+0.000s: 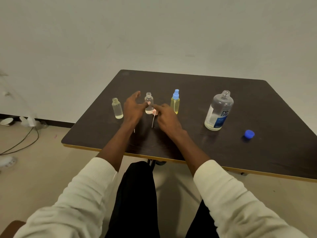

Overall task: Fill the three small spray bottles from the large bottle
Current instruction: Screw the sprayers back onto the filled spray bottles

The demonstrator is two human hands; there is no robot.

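Three small bottles stand in a row on the dark table (197, 86). The left clear bottle (117, 109) and the middle clear bottle (148, 99) have no tops. The right one, a yellow bottle (175, 103), wears a blue spray top. My left hand (133, 109) is spread beside the middle bottle, thumb tip in front of it, not closed round it. My right hand (167, 117) pinches a pink spray head (154, 112) whose white tube trails toward me, just before the middle bottle. The large bottle (218, 111) stands uncapped at the right, nearly empty.
The large bottle's blue cap (249, 134) lies on the table near the right front. A second white tube end (134, 130) pokes out beside my left wrist. Cables and a power strip (7, 161) lie on the floor at the left.
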